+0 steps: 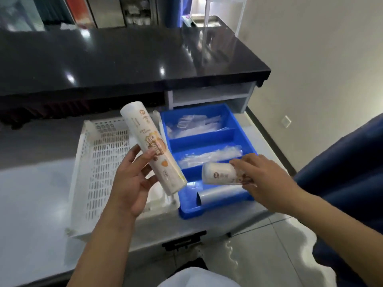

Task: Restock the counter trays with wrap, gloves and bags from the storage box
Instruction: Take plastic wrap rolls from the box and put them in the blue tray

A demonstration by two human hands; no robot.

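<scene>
Wrap roll point(152, 148) clamped in left hand point(130, 183), shorter roll point(221, 174) clamped in right hand point(267, 179) over blue tray point(207, 139) mid-frame; restocking, release next.

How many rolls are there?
3: a long roll in the left hand, a shorter one in the right hand, a plain one in the blue tray, nearest compartment. More may be hidden.

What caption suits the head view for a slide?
Left hand holds a long printed roll while right hand holds a short roll over the blue tray.
</scene>
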